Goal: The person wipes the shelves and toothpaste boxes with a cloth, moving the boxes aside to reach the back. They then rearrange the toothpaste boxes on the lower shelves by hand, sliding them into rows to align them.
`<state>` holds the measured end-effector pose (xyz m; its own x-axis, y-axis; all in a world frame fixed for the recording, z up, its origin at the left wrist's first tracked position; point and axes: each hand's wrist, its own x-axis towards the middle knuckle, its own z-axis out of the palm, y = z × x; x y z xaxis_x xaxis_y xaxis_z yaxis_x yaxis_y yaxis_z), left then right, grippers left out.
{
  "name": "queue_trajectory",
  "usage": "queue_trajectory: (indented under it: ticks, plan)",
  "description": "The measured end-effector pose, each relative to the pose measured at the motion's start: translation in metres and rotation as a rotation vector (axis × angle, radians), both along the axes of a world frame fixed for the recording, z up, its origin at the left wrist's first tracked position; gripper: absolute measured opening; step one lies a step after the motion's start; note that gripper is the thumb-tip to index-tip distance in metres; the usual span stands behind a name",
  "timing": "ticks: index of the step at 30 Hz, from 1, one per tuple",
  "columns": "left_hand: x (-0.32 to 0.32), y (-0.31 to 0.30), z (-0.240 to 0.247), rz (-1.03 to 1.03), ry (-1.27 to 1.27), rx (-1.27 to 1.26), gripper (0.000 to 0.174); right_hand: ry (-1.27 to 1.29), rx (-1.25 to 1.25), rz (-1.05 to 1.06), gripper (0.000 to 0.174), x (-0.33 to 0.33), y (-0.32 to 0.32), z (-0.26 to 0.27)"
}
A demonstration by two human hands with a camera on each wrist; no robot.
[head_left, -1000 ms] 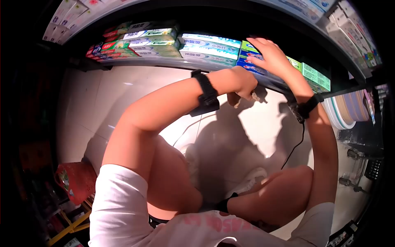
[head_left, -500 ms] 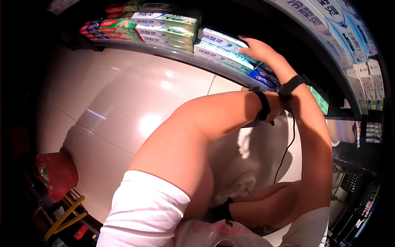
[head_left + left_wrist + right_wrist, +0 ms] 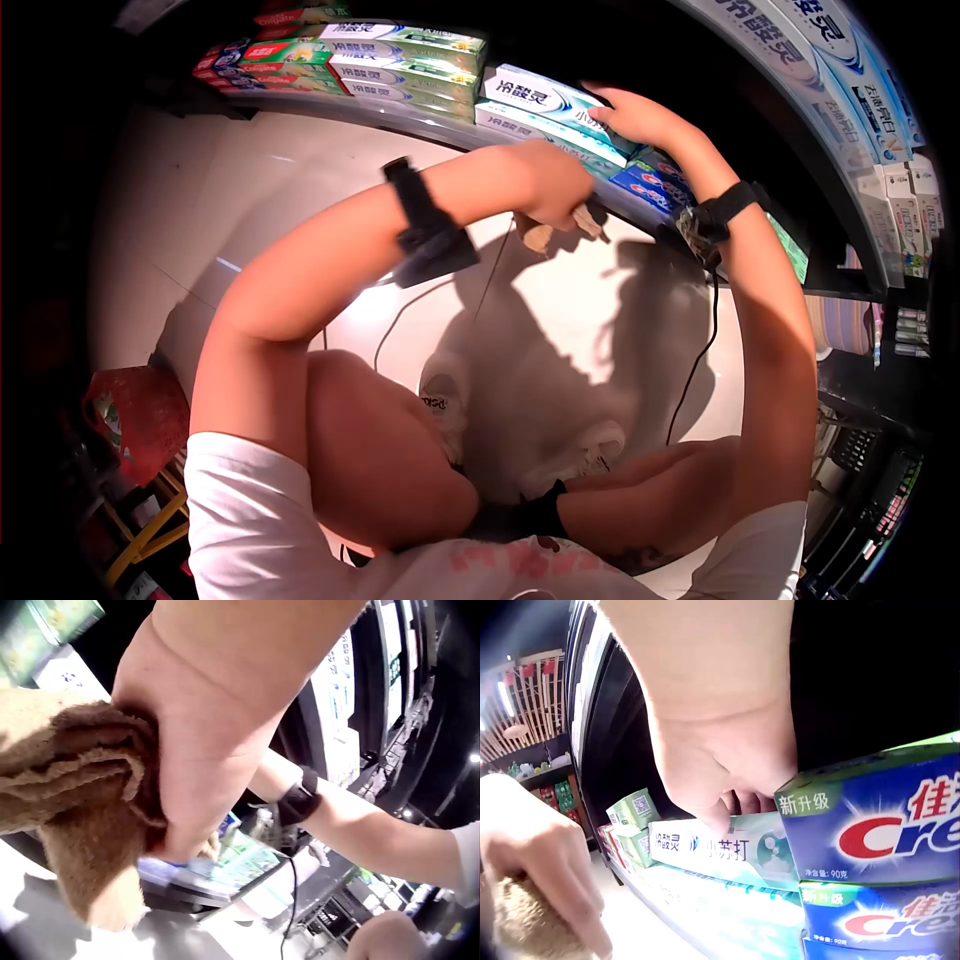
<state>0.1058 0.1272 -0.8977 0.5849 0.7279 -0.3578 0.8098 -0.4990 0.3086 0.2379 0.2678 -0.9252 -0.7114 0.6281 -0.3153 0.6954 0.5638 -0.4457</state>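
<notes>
My left hand (image 3: 555,185) grips a bunched brown cloth (image 3: 94,795) just in front of the shelf edge. Folds of the cloth stick out below the fingers in the head view. Up on the shelf, my right hand (image 3: 655,125) holds the right end of a white and light-blue toothpaste box (image 3: 705,844), thumb at its front and fingers over the top. That box lies on a stack of similar boxes (image 3: 550,140). Close beside the right hand stand stacked blue Crest toothpaste boxes (image 3: 877,840).
Green and white toothpaste boxes (image 3: 405,70) and red Colgate boxes (image 3: 285,65) are stacked farther left. An upper shelf with blue-white boxes (image 3: 800,80) overhangs on the right. A cable (image 3: 690,390) hangs from the right wrist. A red bucket (image 3: 140,420) stands at lower left.
My right hand has gone from above the blue boxes to the white and light-blue box. The left hand with the cloth dipped beneath the right wrist, then swung back left toward the shelf edge.
</notes>
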Motion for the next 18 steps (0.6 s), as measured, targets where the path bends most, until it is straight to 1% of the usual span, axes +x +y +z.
queue_trajectory:
  ticks: [1,3,4,6,7,9,10,11,13,14,15,17,18]
  plan:
    - [-0.015,-0.001,-0.009,0.052,-0.055,0.099,0.025,0.042,0.004,-0.007,0.049,0.0,-0.002,0.001]
    - [-0.04,-0.007,-0.018,0.234,-0.064,0.127,0.032,0.021,0.034,-0.046,0.048,0.0,-0.006,0.005]
    - [-0.051,-0.012,-0.025,0.237,-0.053,0.138,0.032,0.017,0.005,-0.07,0.047,-0.001,-0.01,0.011]
    - [-0.07,-0.023,-0.046,0.403,-0.135,0.247,0.046,0.019,-0.022,-0.095,0.046,-0.004,-0.016,0.024]
    - [-0.074,-0.027,-0.051,0.401,-0.133,0.249,0.046,0.035,-0.058,-0.088,0.044,-0.003,-0.018,0.029]
    - [-0.076,-0.032,-0.064,0.581,-0.174,0.214,0.055,0.053,-0.133,-0.074,0.042,-0.001,-0.021,0.034]
    - [-0.075,-0.032,-0.071,0.618,-0.226,0.247,0.057,0.068,-0.111,-0.048,0.042,0.0,-0.017,0.029]
    - [-0.074,-0.03,-0.077,0.616,-0.234,0.244,0.057,0.06,-0.111,-0.051,0.042,0.002,-0.012,0.024]
    - [-0.071,-0.024,-0.079,0.651,-0.281,0.295,0.055,0.096,-0.2,-0.026,0.042,0.007,0.005,0.007]
    - [-0.068,-0.021,-0.077,0.689,-0.272,0.25,0.053,0.159,-0.232,-0.057,0.044,0.01,0.011,-0.002]
    - [-0.066,-0.018,-0.08,0.694,-0.272,0.249,0.053,0.157,-0.233,-0.052,0.044,0.008,0.008,0.005]
    - [-0.065,-0.015,-0.086,0.669,-0.292,0.334,0.051,-0.052,-0.194,-0.195,0.048,0.004,-0.003,0.024]
    - [-0.065,-0.015,-0.087,0.668,-0.278,0.325,0.051,0.057,-0.208,-0.193,0.051,0.002,-0.005,0.022]
